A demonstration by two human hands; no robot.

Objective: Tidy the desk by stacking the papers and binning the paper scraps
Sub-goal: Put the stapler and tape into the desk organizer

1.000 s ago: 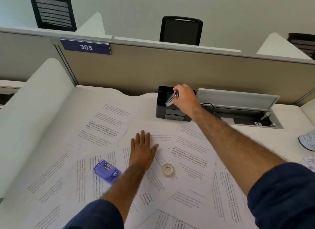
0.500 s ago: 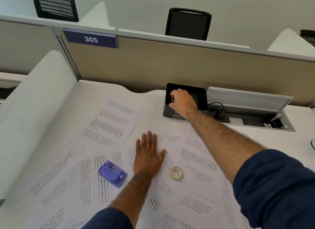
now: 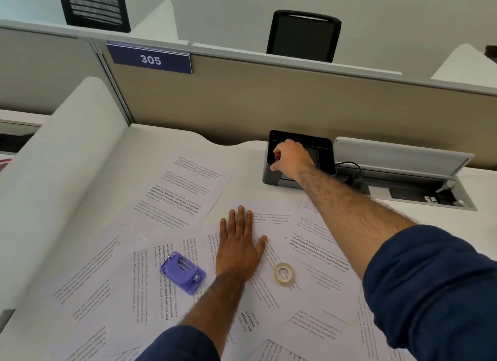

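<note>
Several printed papers (image 3: 183,196) lie scattered and overlapping across the white desk (image 3: 166,142). My left hand (image 3: 238,242) rests flat on the papers in the middle, fingers spread, holding nothing. My right hand (image 3: 291,159) reaches to the black desk organizer (image 3: 320,148) at the back and is closed on a pen with a red part (image 3: 277,156), whose lower end is inside the organizer's left compartment. No paper scraps show.
A purple hole punch (image 3: 183,273) lies on the papers left of my left hand; a roll of clear tape (image 3: 283,273) lies to its right. An open cable tray (image 3: 419,188) sits beside the organizer. A beige partition (image 3: 242,99) bounds the desk's back.
My right hand has lowered the pen from above the organizer down into its left compartment. The left hand has stayed flat on the papers. The camera has tilted slightly.
</note>
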